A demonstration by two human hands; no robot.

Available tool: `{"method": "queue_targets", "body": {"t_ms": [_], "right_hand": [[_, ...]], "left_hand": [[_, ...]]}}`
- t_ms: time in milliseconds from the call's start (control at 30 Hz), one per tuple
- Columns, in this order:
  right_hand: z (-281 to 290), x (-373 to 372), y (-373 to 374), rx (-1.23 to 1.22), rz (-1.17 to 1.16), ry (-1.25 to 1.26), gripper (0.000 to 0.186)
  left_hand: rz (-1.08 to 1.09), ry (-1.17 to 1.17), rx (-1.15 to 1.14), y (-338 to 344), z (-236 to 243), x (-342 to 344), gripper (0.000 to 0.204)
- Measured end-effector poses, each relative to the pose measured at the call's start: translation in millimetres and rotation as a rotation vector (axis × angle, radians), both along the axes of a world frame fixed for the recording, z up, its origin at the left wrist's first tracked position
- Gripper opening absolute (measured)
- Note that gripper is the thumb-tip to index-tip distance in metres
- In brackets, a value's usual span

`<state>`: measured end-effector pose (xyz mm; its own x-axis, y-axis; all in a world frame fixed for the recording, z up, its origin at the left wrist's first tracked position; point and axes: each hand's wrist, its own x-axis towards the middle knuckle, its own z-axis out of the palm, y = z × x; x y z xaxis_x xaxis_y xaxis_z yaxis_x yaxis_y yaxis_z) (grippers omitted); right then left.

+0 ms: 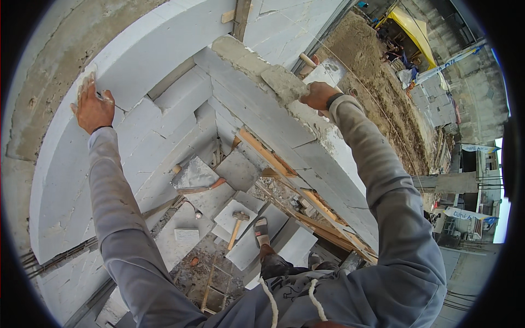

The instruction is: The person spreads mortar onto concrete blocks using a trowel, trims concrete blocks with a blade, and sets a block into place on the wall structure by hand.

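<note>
My left hand [94, 108] lies with fingers stretched out on the white block wall [136, 65] at the left, near its upper edge. My right hand [321, 97] is closed around what looks like a trowel [284, 85], its flat blade smeared with grey mortar. The handle is mostly hidden in my fist. Under the blade runs a bed of wet mortar [240, 53] along the top of the second block wall [257, 109]. Just beyond my right hand is a pale flat piece [331, 71] with a wooden handle [308, 60] near it.
Below, between the walls, lie white blocks [186, 236], a wooden-handled hammer [238, 224] and timber strips [268, 153]. My foot [261, 232] stands among the blocks. A thin string [377, 104] crosses over bare soil [355, 49] at right, with a yellow canopy [413, 30] farther off.
</note>
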<state>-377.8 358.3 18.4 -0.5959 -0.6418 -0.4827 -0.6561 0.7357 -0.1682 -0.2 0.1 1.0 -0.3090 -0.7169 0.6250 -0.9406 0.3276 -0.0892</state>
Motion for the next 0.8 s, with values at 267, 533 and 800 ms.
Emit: {"method": "queue_targets", "body": {"t_ms": [267,533,800], "right_hand": [[-3.2,3.5,26.4,0.268,0.120,0.027,0.040],[-4.2,8.9,106.7,0.269,-0.054,-0.064,0.039],[-32.5,24.9,181.2,0.114,-0.046,0.113,0.036]], "left_hand": [[-0.007,-0.029,-0.031,-8.4,-3.7,9.6,0.057],[-0.028,-0.051,-0.026,-11.5,-5.0,6.7,0.054],[-0.046,-0.067,-0.030,-11.6,-7.3,8.8,0.052]]}}
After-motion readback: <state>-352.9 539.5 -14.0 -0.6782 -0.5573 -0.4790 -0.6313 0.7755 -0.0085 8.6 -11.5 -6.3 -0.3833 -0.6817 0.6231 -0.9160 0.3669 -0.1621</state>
